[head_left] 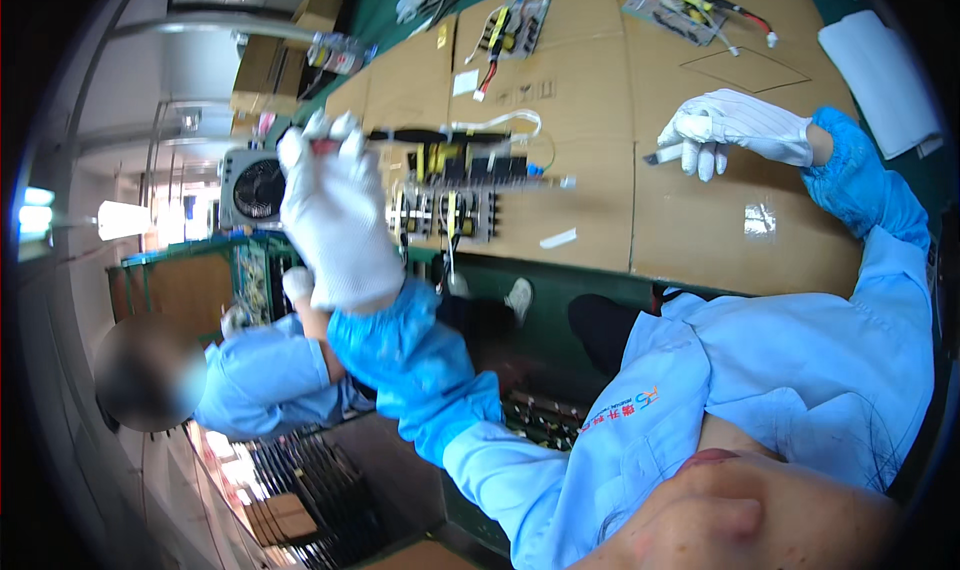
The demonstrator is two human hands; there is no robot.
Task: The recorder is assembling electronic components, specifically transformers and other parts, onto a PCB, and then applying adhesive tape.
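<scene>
Where right hand (735, 133) (white-gloved, ribbed) grips, dark-tipped strip (665, 155) juts.

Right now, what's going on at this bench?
A person in white gloves is working over cardboard sheets. Their left hand grips a reddish item, mostly hidden by the fingers, beside a circuit board. Their right hand holds a small pale tool with a dark tip, apart from the boards. Two wired boards lie toward the far side. A co-worker in blue is at left.
</scene>
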